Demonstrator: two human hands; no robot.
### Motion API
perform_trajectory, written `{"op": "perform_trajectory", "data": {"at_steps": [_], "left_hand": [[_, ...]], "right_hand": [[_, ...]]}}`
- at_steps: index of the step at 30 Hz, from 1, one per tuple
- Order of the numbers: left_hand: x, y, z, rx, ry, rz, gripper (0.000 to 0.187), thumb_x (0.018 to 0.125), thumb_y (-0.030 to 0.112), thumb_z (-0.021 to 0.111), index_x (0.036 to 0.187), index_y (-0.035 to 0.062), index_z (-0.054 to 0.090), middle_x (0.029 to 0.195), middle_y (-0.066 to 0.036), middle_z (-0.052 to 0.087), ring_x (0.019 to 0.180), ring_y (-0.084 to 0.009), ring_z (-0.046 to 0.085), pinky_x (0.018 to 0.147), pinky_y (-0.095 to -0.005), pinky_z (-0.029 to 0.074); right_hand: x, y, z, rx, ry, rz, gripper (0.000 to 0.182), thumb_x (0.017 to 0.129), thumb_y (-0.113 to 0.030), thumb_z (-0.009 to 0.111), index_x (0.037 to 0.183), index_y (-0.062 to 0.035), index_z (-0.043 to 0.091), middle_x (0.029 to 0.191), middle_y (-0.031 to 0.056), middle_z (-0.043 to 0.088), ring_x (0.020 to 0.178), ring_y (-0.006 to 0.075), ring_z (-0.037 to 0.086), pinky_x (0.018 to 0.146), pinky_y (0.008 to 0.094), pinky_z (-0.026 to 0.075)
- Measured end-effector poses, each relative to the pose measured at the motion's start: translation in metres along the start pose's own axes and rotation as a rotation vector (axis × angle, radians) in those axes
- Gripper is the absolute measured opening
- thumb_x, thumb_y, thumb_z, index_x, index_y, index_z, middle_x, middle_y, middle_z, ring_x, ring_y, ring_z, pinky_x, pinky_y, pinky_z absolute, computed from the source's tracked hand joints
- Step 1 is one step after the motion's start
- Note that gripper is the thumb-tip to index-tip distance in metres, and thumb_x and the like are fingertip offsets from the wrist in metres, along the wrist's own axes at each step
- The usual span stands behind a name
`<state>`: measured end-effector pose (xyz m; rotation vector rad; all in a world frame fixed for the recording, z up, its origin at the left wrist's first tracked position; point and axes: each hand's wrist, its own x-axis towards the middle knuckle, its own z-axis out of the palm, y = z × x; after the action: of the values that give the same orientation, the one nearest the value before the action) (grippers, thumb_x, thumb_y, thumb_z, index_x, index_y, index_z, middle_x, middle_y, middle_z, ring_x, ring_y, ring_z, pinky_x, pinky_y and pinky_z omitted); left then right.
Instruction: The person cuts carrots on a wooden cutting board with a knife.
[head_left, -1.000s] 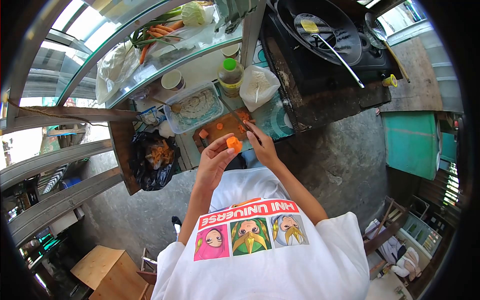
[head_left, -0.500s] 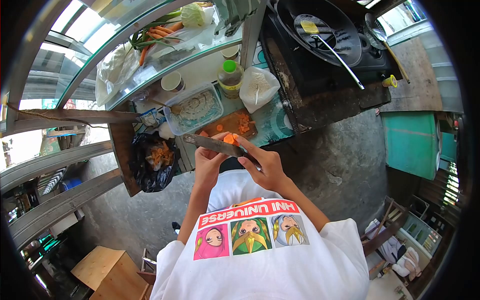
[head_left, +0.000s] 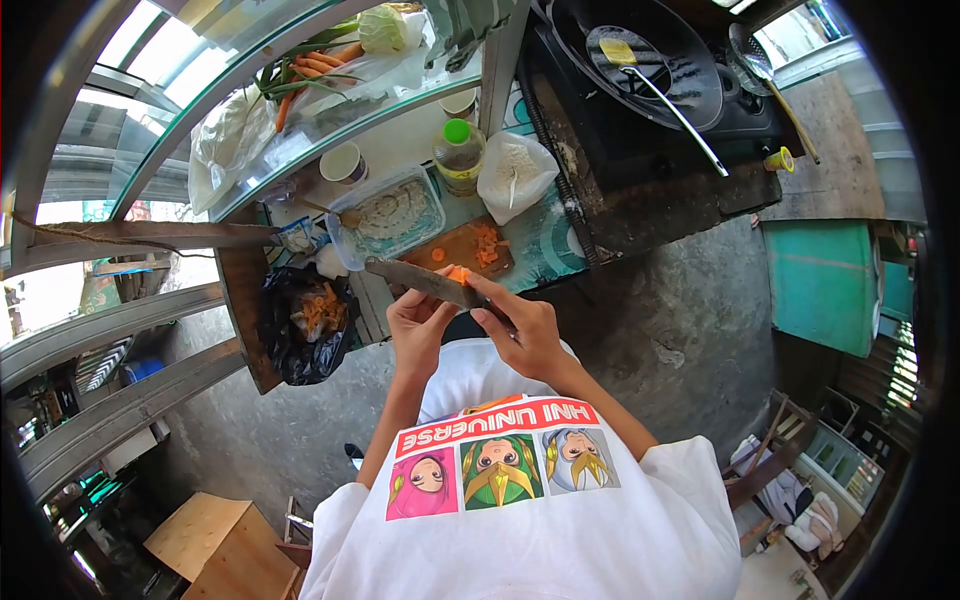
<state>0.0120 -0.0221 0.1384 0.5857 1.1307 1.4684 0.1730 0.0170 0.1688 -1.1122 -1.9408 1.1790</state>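
My right hand (head_left: 522, 335) is closed round the handle of a knife (head_left: 422, 283), whose wide dark blade points left. Behind the blade a piece of carrot (head_left: 459, 275) shows. My left hand (head_left: 416, 325) is closed, its fingers passing behind the blade and pinching the carrot, which is largely hidden. Just beyond the hands lies a brown cutting board (head_left: 462, 238) with small orange carrot pieces (head_left: 488, 246) on it. A clear plastic container (head_left: 398, 212) with whitish residue stands beside the board.
A black bag (head_left: 300, 330) with peelings hangs at the left. Behind the board stand a green-capped bottle (head_left: 459, 158) and a bag of white powder (head_left: 515, 180). A pan (head_left: 690, 90) is on the stove at the right. Carrots (head_left: 322, 66) lie behind glass.
The blade has turned slightly and now covers more of the carrot. Both hands have shifted a little, staying close together.
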Motion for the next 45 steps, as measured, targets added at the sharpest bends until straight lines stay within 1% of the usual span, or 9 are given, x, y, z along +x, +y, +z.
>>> {"op": "perform_trajectory", "data": {"at_steps": [10, 16, 20, 22, 28, 31, 35, 40, 45], "left_hand": [[0.001, -0.021, 0.004, 0.076, 0.084, -0.038, 0.034, 0.088, -0.004, 0.062, 0.121, -0.0054, 0.058, 0.113, -0.009, 0.065, 0.103, -0.0144, 0.062, 0.093, -0.0269, 0.048], [0.005, -0.035, -0.001, 0.08, 0.109, -0.105, 0.033, 0.09, 0.002, 0.063, 0.121, -0.0046, 0.058, 0.11, -0.008, 0.065, 0.1, -0.0137, 0.062, 0.089, -0.0254, 0.048], [0.014, -0.034, -0.008, -0.19, 0.169, -0.336, 0.033, 0.095, 0.011, 0.057, 0.124, -0.0048, 0.055, 0.115, -0.01, 0.063, 0.104, -0.0163, 0.062, 0.091, -0.026, 0.051], [0.014, -0.039, -0.017, -0.265, 0.143, -0.361, 0.035, 0.097, 0.013, 0.055, 0.127, -0.0048, 0.052, 0.117, -0.011, 0.062, 0.106, -0.0178, 0.062, 0.092, -0.027, 0.051], [0.013, -0.041, -0.023, -0.348, 0.117, -0.392, 0.04, 0.099, 0.016, 0.049, 0.135, -0.001, 0.043, 0.121, -0.013, 0.06, 0.11, -0.0215, 0.061, 0.093, -0.029, 0.052], [0.013, -0.045, -0.023, -0.291, 0.161, -0.413, 0.039, 0.099, 0.017, 0.049, 0.136, 0.0045, 0.044, 0.12, -0.011, 0.06, 0.108, -0.0197, 0.061, 0.088, -0.028, 0.052], [0.015, -0.066, -0.028, -0.218, 0.228, -0.482, 0.034, 0.1, 0.019, 0.049, 0.132, 0.0101, 0.045, 0.119, -0.007, 0.06, 0.103, -0.0159, 0.061, 0.083, -0.0265, 0.05], [0.018, -0.081, -0.025, -0.208, 0.266, -0.462, 0.034, 0.099, 0.019, 0.049, 0.132, 0.01, 0.044, 0.121, -0.008, 0.059, 0.103, -0.0164, 0.059, 0.084, -0.027, 0.049], [0.027, -0.094, -0.024, -0.17, 0.223, -0.442, 0.035, 0.1, 0.017, 0.047, 0.133, 0.006, 0.046, 0.119, -0.006, 0.059, 0.101, -0.0144, 0.058, 0.086, -0.0272, 0.048]], "right_hand": [[-0.002, 0.014, 0.017, -0.213, 0.087, -0.058, 0.046, 0.092, -0.017, 0.058, 0.138, -0.0149, 0.05, 0.074, 0.0091, 0.062, 0.056, 0.0269, 0.06, 0.05, 0.0361, 0.046], [-0.001, 0.044, 0.036, -0.059, 0.186, 0.025, 0.037, 0.094, -0.021, 0.056, 0.13, -0.0126, 0.057, 0.09, 0.0114, 0.068, 0.065, 0.0239, 0.066, 0.055, 0.0324, 0.049], [0.004, 0.074, 0.027, 0.353, 0.087, 0.382, 0.038, 0.097, -0.028, 0.054, 0.129, -0.0099, 0.058, 0.113, 0.0121, 0.067, 0.088, 0.0143, 0.067, 0.074, 0.0266, 0.049], [0.009, 0.088, 0.021, 0.545, 0.032, 0.573, 0.04, 0.097, -0.031, 0.054, 0.131, -0.0105, 0.056, 0.112, 0.0113, 0.067, 0.092, 0.0173, 0.066, 0.079, 0.0283, 0.048], [0.006, 0.123, 0.035, 0.187, 0.054, 0.36, 0.048, 0.098, -0.026, 0.05, 0.143, -0.0135, 0.037, 0.092, 0.0136, 0.064, 0.084, 0.0247, 0.064, 0.077, 0.0312, 0.046], [0.007, 0.117, 0.032, 0.236, -0.031, 0.45, 0.049, 0.098, -0.025, 0.048, 0.142, -0.0141, 0.031, 0.095, 0.0162, 0.064, 0.086, 0.0276, 0.065, 0.078, 0.0334, 0.047], [0.008, 0.128, 0.037, 0.179, -0.156, 0.545, 0.042, 0.099, -0.026, 0.047, 0.137, -0.0119, 0.039, 0.091, 0.0169, 0.063, 0.086, 0.028, 0.065, 0.077, 0.0351, 0.047], [0.005, 0.142, 0.05, 0.085, 0.063, 0.267, 0.042, 0.097, -0.029, 0.048, 0.135, -0.0097, 0.046, 0.099, 0.0184, 0.067, 0.091, 0.0346, 0.065, 0.078, 0.0356, 0.048], [0.0, 0.109, 0.034, 0.13, -0.036, 0.348, 0.046, 0.097, -0.032, 0.048, 0.138, -0.0124, 0.044, 0.104, 0.0187, 0.066, 0.093, 0.0375, 0.064, 0.078, 0.0399, 0.049]]}}
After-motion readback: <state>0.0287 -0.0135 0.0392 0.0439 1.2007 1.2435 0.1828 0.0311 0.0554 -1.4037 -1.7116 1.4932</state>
